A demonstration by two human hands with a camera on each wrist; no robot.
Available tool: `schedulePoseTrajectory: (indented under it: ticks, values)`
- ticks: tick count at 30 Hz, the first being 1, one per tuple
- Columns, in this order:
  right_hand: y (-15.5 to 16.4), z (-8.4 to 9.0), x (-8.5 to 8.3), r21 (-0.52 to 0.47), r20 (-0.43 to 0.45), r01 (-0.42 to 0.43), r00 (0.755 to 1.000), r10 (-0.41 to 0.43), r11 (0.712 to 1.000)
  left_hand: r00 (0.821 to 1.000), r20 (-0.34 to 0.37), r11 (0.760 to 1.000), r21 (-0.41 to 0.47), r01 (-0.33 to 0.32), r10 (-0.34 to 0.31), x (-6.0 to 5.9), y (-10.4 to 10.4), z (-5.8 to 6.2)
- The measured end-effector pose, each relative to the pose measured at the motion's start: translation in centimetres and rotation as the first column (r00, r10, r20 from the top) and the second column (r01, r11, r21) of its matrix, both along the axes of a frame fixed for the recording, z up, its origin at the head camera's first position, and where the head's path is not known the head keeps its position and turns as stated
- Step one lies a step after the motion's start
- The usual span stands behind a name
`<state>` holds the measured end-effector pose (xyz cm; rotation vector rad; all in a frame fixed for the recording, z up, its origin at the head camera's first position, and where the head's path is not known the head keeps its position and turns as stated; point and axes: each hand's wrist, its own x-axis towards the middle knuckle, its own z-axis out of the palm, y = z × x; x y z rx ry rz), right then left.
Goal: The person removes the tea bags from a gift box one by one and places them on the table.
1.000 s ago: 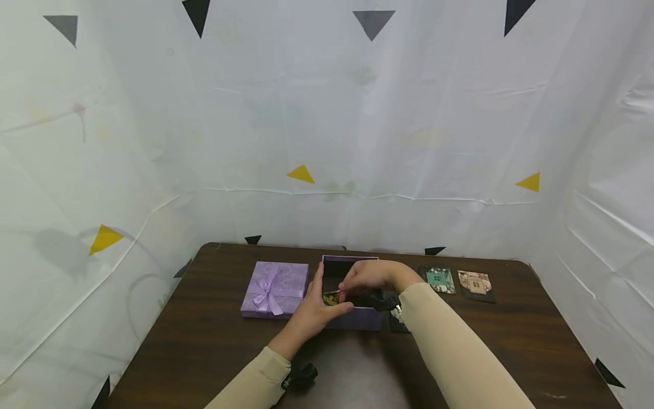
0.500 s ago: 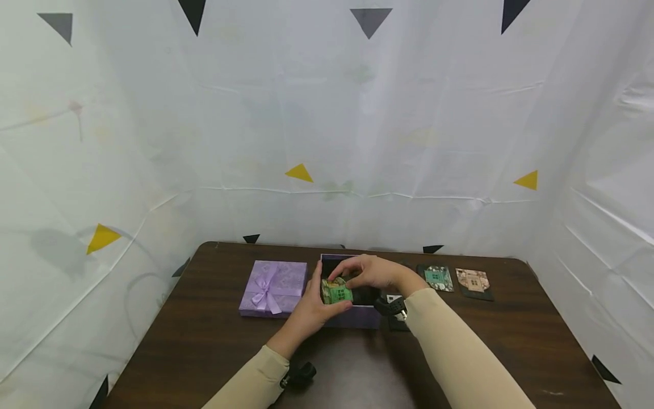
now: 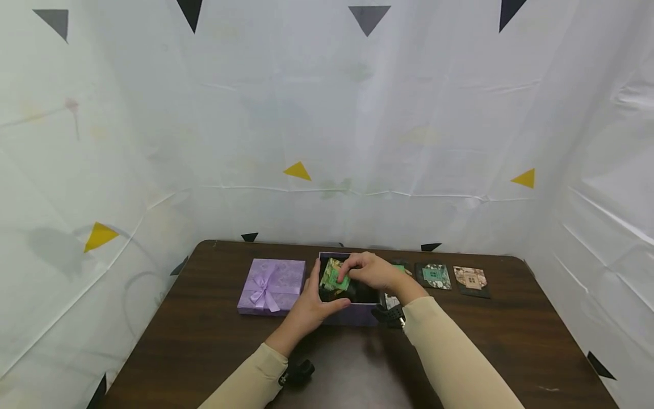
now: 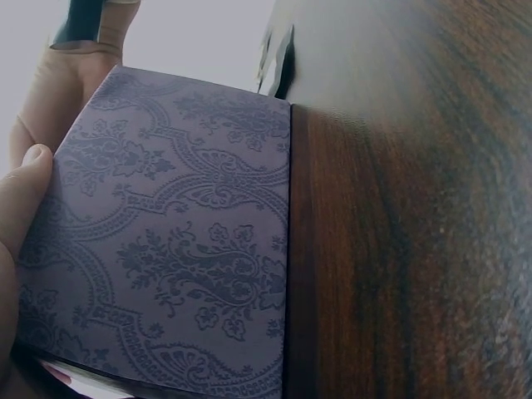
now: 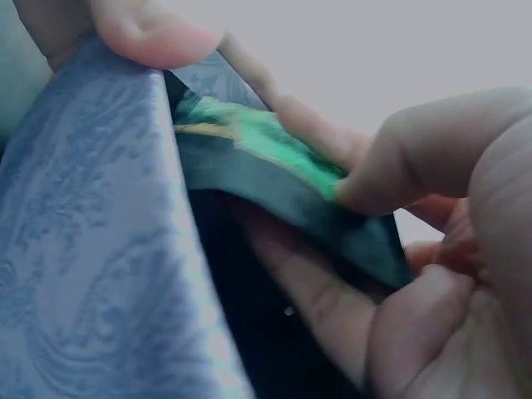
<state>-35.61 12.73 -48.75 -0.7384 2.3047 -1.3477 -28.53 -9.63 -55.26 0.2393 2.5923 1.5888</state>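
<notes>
A purple patterned box [image 3: 352,316] with a dark inside stands uncovered on the table. My left hand [image 3: 308,309] grips its left side, thumb over the front rim and fingers along the side wall. The left wrist view shows the embossed box wall [image 4: 191,224] close up. Over the box opening, my right hand [image 3: 372,271] pinches a flat green printed packet [image 3: 331,275] with a dark border. In the right wrist view the packet [image 5: 258,133] tilts inside the rim, with right fingers above and below it. The box floor is mostly hidden.
Left of the box lies a purple lid [image 3: 276,286] with a ribbon bow. On the right lie a teal printed packet [image 3: 435,275] and a beige one [image 3: 471,280]. More packets are partly hidden behind the right wrist. A white curtain [image 3: 357,142] hangs behind the brown table [image 3: 204,324].
My right hand has lifted the green packet from low in the box, so its printed face now shows tilted at the opening. My left hand keeps its hold on the box.
</notes>
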Motion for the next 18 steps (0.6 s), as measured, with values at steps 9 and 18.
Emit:
schedulePoseTrajectory:
  ticks: [9, 18]
  values:
    - [0.3, -0.5, 1.2, -0.192, 0.065, 0.187, 0.982, -0.178, 0.963, 1.000, 0.024, 1.000, -0.009, -0.010, 0.010, 0.2, -0.1, 0.0]
    - [1.2, -0.1, 3.1, -0.291, 0.133, 0.422, 0.907, -0.400, 0.859, 1.000, 0.018, 1.000, 0.008, -0.009, 0.009, 0.0, 0.0, 0.1]
